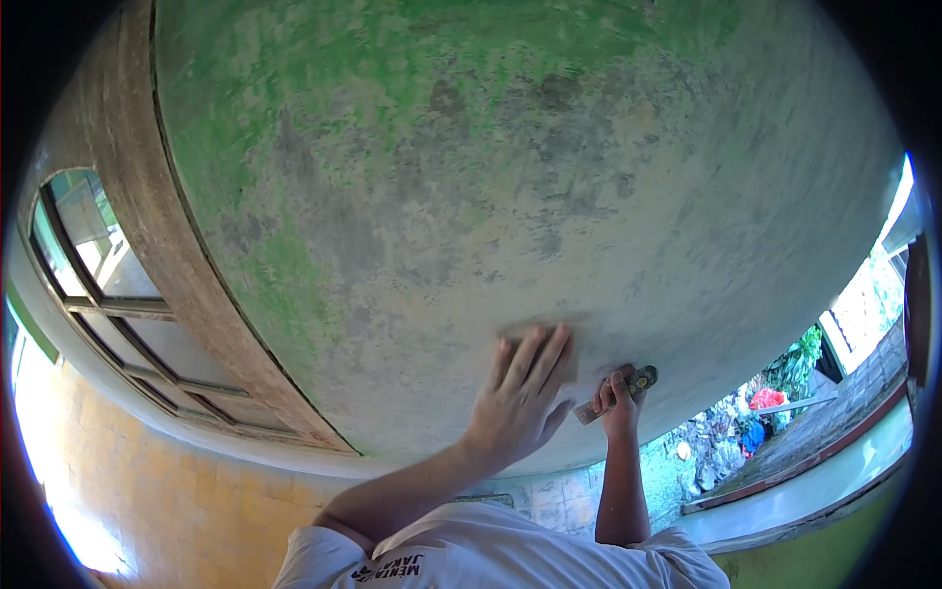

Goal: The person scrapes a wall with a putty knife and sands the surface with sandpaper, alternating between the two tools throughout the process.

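Observation:
Flat against the patchy wall [471,236], my left hand [515,398] has its fingers stretched out and holds nothing. Its fingertips are a little blurred, over a pale grey area of the surface. Lower and to the right, my right hand [618,401] is closed around a short, worn scraper-like tool [643,378]. The tool's rounded, stained end sticks out above the fist, and a flat greyish end shows at its lower left. My fingers hide the middle of it. Green paint remains on the wall's upper and left parts, with grey and whitish patches elsewhere.
A wooden frame [201,255] borders the wall on the left, beside a paned window [128,304]. Yellowish floor tiles [196,481] lie below. At the right are a low ledge [805,515], green plants [797,363] and a red item [767,399] among clutter.

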A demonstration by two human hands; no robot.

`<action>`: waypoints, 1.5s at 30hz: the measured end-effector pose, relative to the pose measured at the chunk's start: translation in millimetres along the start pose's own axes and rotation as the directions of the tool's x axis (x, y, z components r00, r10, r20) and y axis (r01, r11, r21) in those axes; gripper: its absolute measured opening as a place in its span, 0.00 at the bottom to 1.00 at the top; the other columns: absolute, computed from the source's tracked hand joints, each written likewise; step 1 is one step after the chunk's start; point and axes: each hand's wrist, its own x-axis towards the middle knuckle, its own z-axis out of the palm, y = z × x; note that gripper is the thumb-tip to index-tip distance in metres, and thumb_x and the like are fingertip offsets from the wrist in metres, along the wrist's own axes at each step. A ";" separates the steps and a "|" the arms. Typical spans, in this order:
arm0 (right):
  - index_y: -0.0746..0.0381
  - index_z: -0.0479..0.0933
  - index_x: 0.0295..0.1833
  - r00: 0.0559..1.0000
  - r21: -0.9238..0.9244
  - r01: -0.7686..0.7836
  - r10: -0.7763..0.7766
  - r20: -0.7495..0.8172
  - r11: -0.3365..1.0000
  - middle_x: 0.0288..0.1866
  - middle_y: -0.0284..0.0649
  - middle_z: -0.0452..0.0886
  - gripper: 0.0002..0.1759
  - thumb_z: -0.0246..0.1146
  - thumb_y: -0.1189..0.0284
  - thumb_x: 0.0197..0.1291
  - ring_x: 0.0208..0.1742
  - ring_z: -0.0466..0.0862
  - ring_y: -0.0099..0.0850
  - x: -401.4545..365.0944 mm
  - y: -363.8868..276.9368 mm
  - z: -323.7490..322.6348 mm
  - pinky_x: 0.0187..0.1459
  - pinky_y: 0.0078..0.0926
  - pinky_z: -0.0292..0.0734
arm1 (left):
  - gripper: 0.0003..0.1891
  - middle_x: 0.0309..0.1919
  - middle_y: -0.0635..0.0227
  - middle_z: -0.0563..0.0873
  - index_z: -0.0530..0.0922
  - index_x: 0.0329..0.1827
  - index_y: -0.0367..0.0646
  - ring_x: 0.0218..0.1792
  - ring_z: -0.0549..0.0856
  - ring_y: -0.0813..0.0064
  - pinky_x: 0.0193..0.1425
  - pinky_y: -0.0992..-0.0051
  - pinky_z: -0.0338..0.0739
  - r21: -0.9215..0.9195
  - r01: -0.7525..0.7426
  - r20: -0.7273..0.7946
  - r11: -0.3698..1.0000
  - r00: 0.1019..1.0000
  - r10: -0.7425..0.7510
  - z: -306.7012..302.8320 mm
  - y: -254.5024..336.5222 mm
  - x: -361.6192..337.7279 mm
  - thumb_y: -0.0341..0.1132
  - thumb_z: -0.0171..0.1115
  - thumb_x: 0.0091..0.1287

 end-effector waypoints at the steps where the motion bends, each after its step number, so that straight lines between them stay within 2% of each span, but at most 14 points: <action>1: 0.58 0.65 0.32 1.000 0.005 0.001 -0.001 -0.009 1.000 0.16 0.32 0.64 0.12 0.63 0.70 0.60 0.15 0.64 0.23 -0.8 0.3 1.1 0.17 0.24 0.63 | 0.37 0.71 0.60 0.59 0.64 0.69 0.40 0.69 0.60 0.55 0.71 0.48 0.52 0.005 -0.011 0.030 1.000 0.999 0.011 21.0 -1.5 -19.9 0.53 0.59 0.60; 4: 0.58 0.66 0.31 1.000 -0.016 0.020 -0.020 -0.003 1.000 0.17 0.33 0.65 0.12 0.64 0.70 0.60 0.15 0.65 0.23 -3.3 -3.8 5.6 0.17 0.24 0.63 | 0.34 0.69 0.63 0.65 0.67 0.66 0.43 0.67 0.65 0.58 0.70 0.50 0.54 0.018 0.025 0.095 1.000 0.995 -0.026 67.9 -22.6 -74.9 0.50 0.62 0.58; 9: 0.59 0.66 0.30 0.999 -0.036 0.036 -0.037 -0.017 0.999 0.17 0.32 0.65 0.11 0.63 0.72 0.60 0.14 0.65 0.22 -7.0 1.7 1.4 0.18 0.23 0.64 | 0.30 0.66 0.61 0.69 0.71 0.63 0.44 0.65 0.66 0.57 0.68 0.53 0.59 0.128 0.099 0.048 0.987 0.993 -0.106 59.2 -58.4 -118.6 0.47 0.62 0.59; 11: 0.59 0.67 0.30 0.999 -0.026 0.024 -0.025 -0.036 0.999 0.17 0.31 0.65 0.11 0.63 0.73 0.59 0.14 0.64 0.22 -8.7 5.4 -1.3 0.18 0.23 0.63 | 0.30 0.64 0.55 0.70 0.72 0.62 0.41 0.65 0.65 0.48 0.68 0.48 0.57 0.165 0.242 -0.030 0.956 0.970 -0.240 54.4 -69.8 -130.1 0.47 0.64 0.58; 12: 0.59 0.67 0.30 0.999 -0.036 -0.001 -0.001 -0.054 0.999 0.17 0.31 0.65 0.10 0.63 0.73 0.59 0.15 0.64 0.21 -9.8 5.2 -1.9 0.18 0.22 0.63 | 0.38 0.71 0.40 0.53 0.60 0.69 0.33 0.71 0.46 0.33 0.71 0.42 0.44 0.172 0.248 0.027 0.953 0.966 -0.256 57.7 -80.0 -141.2 0.48 0.63 0.61; 17: 0.60 0.67 0.30 0.994 -0.091 -0.063 0.070 0.083 0.994 0.16 0.30 0.65 0.11 0.64 0.74 0.58 0.15 0.64 0.19 -22.8 -16.2 13.3 0.19 0.21 0.60 | 0.47 0.73 0.39 0.41 0.44 0.74 0.35 0.71 0.41 0.31 0.71 0.41 0.41 0.182 0.308 -0.136 0.934 0.948 -0.287 31.1 -101.8 -142.6 0.47 0.63 0.61; 20: 0.61 0.67 0.30 0.948 -0.175 0.125 -0.066 0.311 0.977 0.17 0.31 0.67 0.13 0.67 0.73 0.56 0.16 0.65 0.19 -21.9 -34.5 41.4 0.18 0.21 0.59 | 0.49 0.73 0.38 0.38 0.41 0.75 0.35 0.72 0.38 0.32 0.71 0.40 0.38 0.178 0.307 -0.151 0.935 0.947 -0.282 31.9 -104.4 -144.8 0.48 0.62 0.62; 22: 0.61 0.66 0.30 0.804 0.127 0.366 -0.382 0.456 0.922 0.16 0.31 0.66 0.15 0.68 0.71 0.56 0.15 0.65 0.21 -17.8 -58.3 78.8 0.17 0.22 0.59 | 0.52 0.73 0.39 0.33 0.35 0.75 0.36 0.72 0.32 0.34 0.71 0.39 0.32 0.162 0.313 -0.159 0.936 0.944 -0.288 36.8 -103.9 -141.5 0.49 0.62 0.62; 23: 0.61 0.66 0.30 0.807 0.126 0.362 -0.378 0.453 0.924 0.16 0.31 0.66 0.15 0.68 0.71 0.56 0.15 0.65 0.21 -14.8 -68.2 92.6 0.17 0.22 0.59 | 0.52 0.73 0.39 0.33 0.35 0.75 0.36 0.72 0.32 0.34 0.71 0.39 0.32 0.162 0.313 -0.154 0.936 0.945 -0.290 39.7 -104.0 -140.6 0.49 0.62 0.62; 25: 0.60 0.65 0.30 0.578 0.341 0.581 -0.669 0.467 0.739 0.15 0.31 0.66 0.16 0.67 0.68 0.58 0.13 0.65 0.23 -7.8 -89.0 119.2 0.16 0.23 0.59 | 0.52 0.73 0.42 0.33 0.35 0.75 0.38 0.72 0.30 0.36 0.70 0.38 0.30 0.180 0.311 -0.235 0.933 0.935 -0.266 46.4 -106.2 -138.2 0.53 0.61 0.62; 31: 0.54 0.60 0.29 0.245 0.550 0.746 -0.923 0.297 0.375 0.16 0.29 0.63 0.21 0.61 0.54 0.62 0.13 0.60 0.20 -8.1 -160.2 182.5 0.16 0.19 0.53 | 0.51 0.72 0.39 0.30 0.31 0.74 0.35 0.72 0.29 0.36 0.69 0.39 0.26 0.244 0.292 -0.266 0.925 0.937 -0.226 56.9 -110.8 -138.0 0.52 0.57 0.64; 38: 0.54 0.60 0.30 0.135 0.592 0.761 -0.957 0.257 0.266 0.16 0.29 0.62 0.20 0.59 0.54 0.64 0.14 0.58 0.20 5.8 -155.1 207.3 0.17 0.20 0.52 | 0.44 0.74 0.41 0.39 0.42 0.75 0.36 0.74 0.34 0.41 0.70 0.40 0.27 0.209 0.300 -0.491 0.931 0.855 -0.166 83.2 -121.5 -134.2 0.49 0.54 0.66; 40: 0.54 0.60 0.30 0.391 0.437 0.752 -0.868 0.306 0.493 0.16 0.29 0.62 0.19 0.57 0.55 0.65 0.15 0.58 0.20 13.4 -144.2 208.1 0.18 0.21 0.52 | 0.42 0.75 0.45 0.41 0.46 0.75 0.38 0.74 0.36 0.40 0.70 0.40 0.27 0.199 0.297 -0.553 0.934 0.821 -0.143 85.7 -122.5 -133.1 0.50 0.55 0.65; 45: 0.55 0.60 0.29 0.235 0.586 0.756 -0.957 0.171 0.291 0.16 0.30 0.62 0.18 0.53 0.58 0.68 0.15 0.58 0.20 11.1 -153.3 196.6 0.18 0.22 0.51 | 0.42 0.74 0.45 0.43 0.47 0.74 0.38 0.74 0.38 0.42 0.71 0.40 0.28 0.220 0.297 -0.582 0.929 0.805 -0.120 86.3 -123.4 -130.1 0.51 0.55 0.64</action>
